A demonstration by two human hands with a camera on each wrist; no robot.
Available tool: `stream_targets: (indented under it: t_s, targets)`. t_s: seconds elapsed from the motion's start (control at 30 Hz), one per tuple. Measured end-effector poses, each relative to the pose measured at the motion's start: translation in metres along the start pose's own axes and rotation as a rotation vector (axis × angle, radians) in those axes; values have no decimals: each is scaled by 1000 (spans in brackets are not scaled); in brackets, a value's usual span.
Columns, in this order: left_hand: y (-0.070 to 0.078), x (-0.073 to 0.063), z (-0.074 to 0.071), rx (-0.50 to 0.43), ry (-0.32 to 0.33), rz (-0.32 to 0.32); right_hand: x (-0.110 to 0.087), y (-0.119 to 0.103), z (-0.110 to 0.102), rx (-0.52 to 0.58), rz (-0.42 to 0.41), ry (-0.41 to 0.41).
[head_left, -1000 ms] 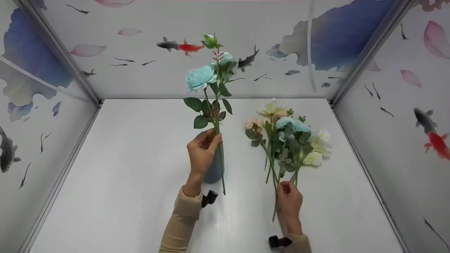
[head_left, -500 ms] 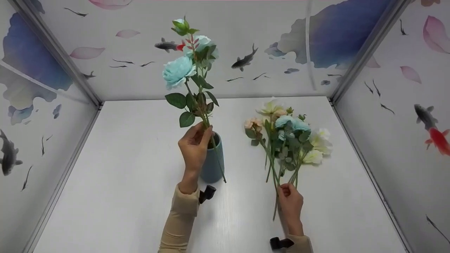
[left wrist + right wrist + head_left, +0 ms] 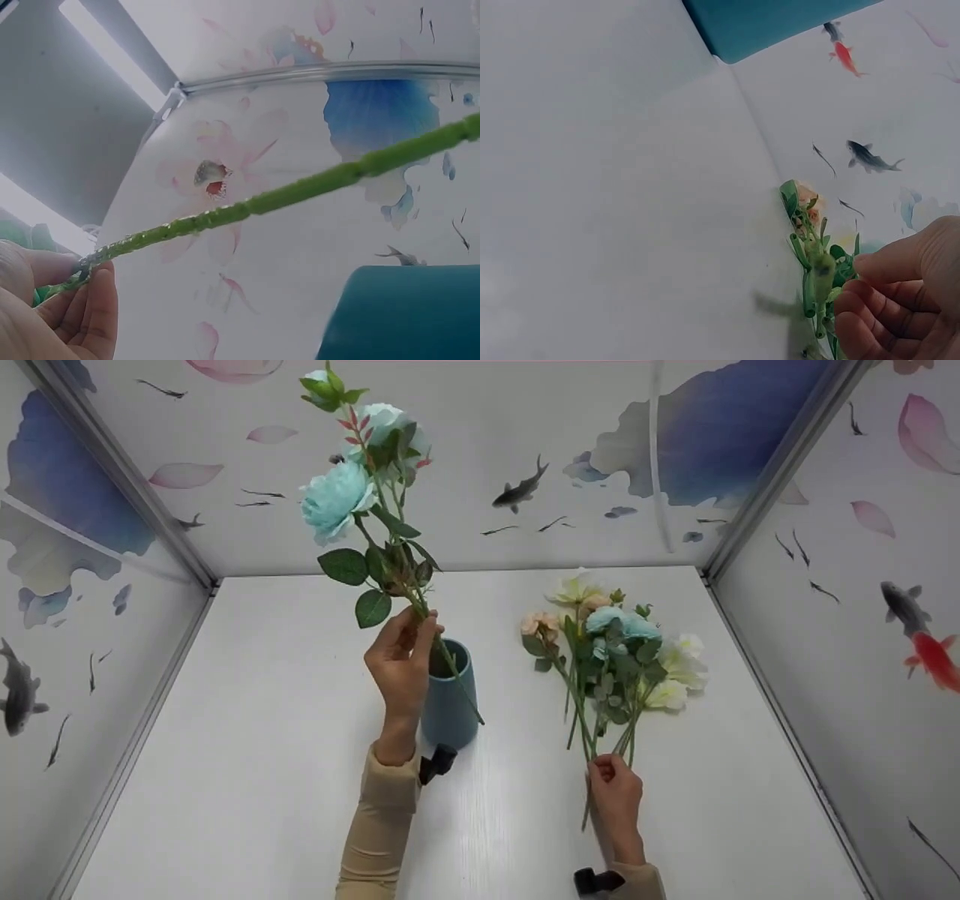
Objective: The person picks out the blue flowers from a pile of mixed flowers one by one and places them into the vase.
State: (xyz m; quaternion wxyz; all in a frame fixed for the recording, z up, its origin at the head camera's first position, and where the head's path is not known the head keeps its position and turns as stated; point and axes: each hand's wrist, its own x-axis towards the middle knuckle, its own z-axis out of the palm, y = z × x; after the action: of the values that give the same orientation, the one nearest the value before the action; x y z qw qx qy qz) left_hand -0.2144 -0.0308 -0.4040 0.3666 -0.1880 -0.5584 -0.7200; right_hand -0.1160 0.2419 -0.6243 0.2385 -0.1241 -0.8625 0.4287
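Observation:
My left hand (image 3: pixel 401 660) pinches the green stem (image 3: pixel 300 191) of a spray of light-blue artificial roses (image 3: pixel 337 499) between thumb and fingers. The blooms lean up and left, and the stem slants down to the right across a blue-grey vase (image 3: pixel 450 712), in front of its mouth. That vase stands upright just right of the left wrist. My right hand (image 3: pixel 619 799) has curled fingers right at the lower stems of a bunch of artificial flowers (image 3: pixel 615 652) lying on the table. In the right wrist view, stem ends (image 3: pixel 823 274) show beside the fingertips; I cannot tell whether they grip one.
The bunch includes cream flowers (image 3: pixel 667 697), peach blooms (image 3: pixel 541 626) and more blue ones, with leaves spread over the right side of the white table (image 3: pixel 247 735). Printed walls (image 3: pixel 480 540) with metal corner rails enclose the table at the back and both sides.
My left hand has moved left and slightly up with the roses, tilting them further left and uncovering the vase. The stem's lower end has risen. My right hand has barely moved.

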Motion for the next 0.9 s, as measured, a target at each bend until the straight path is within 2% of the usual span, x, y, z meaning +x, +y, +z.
stream_targets:
  t_s: [0.17, 0.3, 0.5, 0.7, 0.9]
  targets:
    - [4, 7, -3, -21, 41, 103, 0, 0, 0, 1, 13, -8]
    - [8, 11, -5, -16, 82, 155, 0, -1, 0, 3, 39, -17]
    - [15, 15, -7, -33, 150, 195, 0, -2, -1, -11, 46, -38]
    - [16, 18, -11, -69, 202, 242, -1, -2, -1, -8, 61, -35]
    - [16, 20, -16, -60, 237, 266, -1, 0, -1, -14, 33, -27]
